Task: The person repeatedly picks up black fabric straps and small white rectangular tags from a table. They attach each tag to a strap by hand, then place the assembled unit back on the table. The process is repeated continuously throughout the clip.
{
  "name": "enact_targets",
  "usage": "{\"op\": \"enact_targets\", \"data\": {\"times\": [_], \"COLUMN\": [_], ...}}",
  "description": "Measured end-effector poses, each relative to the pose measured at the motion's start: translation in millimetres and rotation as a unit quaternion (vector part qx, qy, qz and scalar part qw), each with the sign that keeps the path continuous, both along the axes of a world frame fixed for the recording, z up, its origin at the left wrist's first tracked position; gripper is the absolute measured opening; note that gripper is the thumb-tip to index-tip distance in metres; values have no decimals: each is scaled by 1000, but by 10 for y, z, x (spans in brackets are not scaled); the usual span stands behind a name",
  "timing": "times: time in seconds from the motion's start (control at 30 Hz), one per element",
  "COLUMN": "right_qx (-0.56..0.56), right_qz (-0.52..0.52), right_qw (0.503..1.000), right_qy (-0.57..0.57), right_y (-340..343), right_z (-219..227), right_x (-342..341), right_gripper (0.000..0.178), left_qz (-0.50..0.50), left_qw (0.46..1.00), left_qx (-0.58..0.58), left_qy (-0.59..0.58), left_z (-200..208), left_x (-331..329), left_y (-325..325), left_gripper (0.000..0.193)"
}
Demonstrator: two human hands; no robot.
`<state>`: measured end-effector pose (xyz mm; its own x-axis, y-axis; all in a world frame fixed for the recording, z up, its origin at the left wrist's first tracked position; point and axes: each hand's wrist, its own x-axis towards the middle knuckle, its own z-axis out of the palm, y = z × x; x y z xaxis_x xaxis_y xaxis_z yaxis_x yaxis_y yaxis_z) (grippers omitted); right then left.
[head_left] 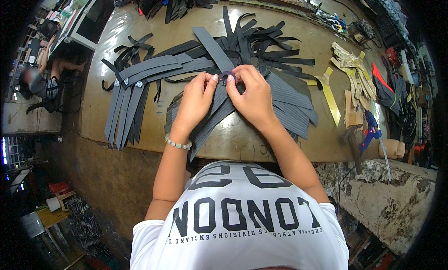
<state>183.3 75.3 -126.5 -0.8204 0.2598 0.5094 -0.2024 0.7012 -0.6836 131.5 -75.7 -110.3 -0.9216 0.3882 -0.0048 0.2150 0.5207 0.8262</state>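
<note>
Left hand point(198, 98) and right hand point(253, 95) nearly meet, both seemingly pinching.

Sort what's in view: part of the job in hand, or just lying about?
Likely in the job:
- small dark purple curved piece at the fingertips of left hand and right hand
- gray ribbed straps
- narrow black straps

Apparently lying about:
- blue glue gun
- yellow strips
- cream strips

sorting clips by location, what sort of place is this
Probably a workshop: grey straps lie in piles on a big table, with yellow strips and a blue tool at the right.
</note>
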Motion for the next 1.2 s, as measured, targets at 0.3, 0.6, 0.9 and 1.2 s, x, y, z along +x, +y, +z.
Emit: {"op": "enact_targets", "data": {"times": [0.3, 0.6, 0.9, 1.2], "right_qx": [-204, -83, -496, -478], "right_qz": [23, 29, 73, 13], "right_qw": [978, 995, 864, 874], "right_qy": [-22, 40, -43, 89], "right_y": [-6, 21, 177, 254], "right_z": [6, -32, -91, -98], "right_x": [17, 16, -64, -29], "right_gripper": [16, 17, 28, 25], "left_qz": [23, 41, -27, 102], "left_qw": [988, 994, 966, 945], "left_qx": [9, 18, -31, 57], "left_qy": [149, 98, 256, 306], "left_z": [-72, -36, 210, 590], "left_x": [204, 201, 538, -181], "left_y": [87, 91, 92, -406], "left_gripper": [23, 20, 22, 13]}}
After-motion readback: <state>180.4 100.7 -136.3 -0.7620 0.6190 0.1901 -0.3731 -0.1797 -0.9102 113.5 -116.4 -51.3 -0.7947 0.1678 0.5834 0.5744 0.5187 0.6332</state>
